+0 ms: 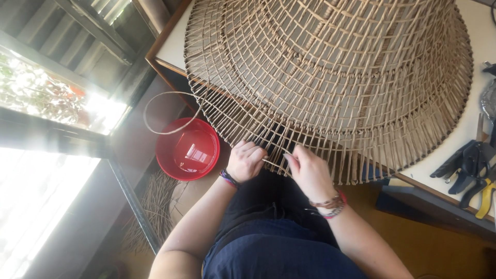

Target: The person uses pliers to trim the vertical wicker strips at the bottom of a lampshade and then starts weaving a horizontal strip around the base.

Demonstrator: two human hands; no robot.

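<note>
A large, shallow woven wicker piece (330, 67) lies upside down on a white table (175, 41), its loose stakes hanging over the near edge. My left hand (245, 161) grips the stakes at that edge with closed fingers. My right hand (309, 173) is just to the right and pinches a thin cane strand (273, 164) that runs between both hands. Beaded bracelets sit on both wrists. A long loose strand (155, 103) loops out to the left of the weave.
A red plastic bowl (188, 150) stands on the floor to the left, next to a bundle of thin dry sticks (155, 201). Pliers and cutters (473, 170) lie at the table's right edge. A bright window (46, 129) fills the left side.
</note>
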